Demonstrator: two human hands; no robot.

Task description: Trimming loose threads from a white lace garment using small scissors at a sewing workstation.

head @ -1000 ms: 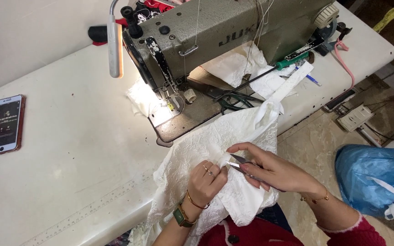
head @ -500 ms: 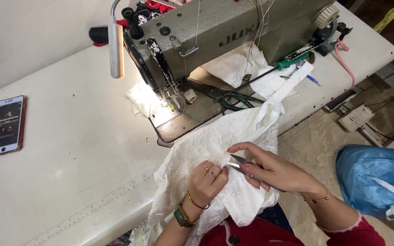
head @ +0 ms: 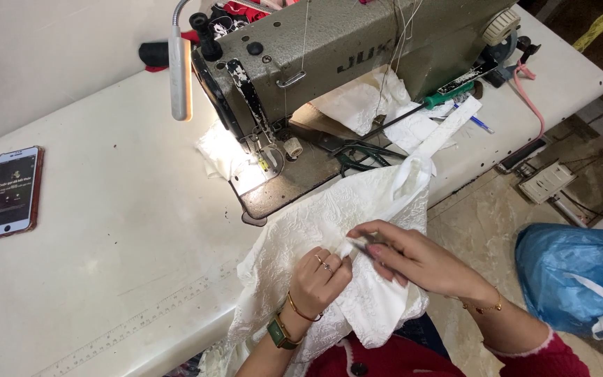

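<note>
Left hand (head: pixel 319 276) and right hand (head: pixel 413 262) pinch white fabric (head: pixel 329 223) beside sewing machine (head: pixel 357 49).

We see very little change over the last second: our right hand (head: pixel 413 262) has crept a touch leftward along the white cloth (head: pixel 329 223), its fingertips now closer against our left hand (head: pixel 319 276), and our view has drifted slightly to one side.

A grey-green sewing machine (head: pixel 357 49) stood at the top of the frame on the white bench (head: pixel 106 230). A phone (head: pixel 13 192) lay at far left, and a blue plastic bag (head: pixel 574 276) sat at lower right on the floor.
</note>
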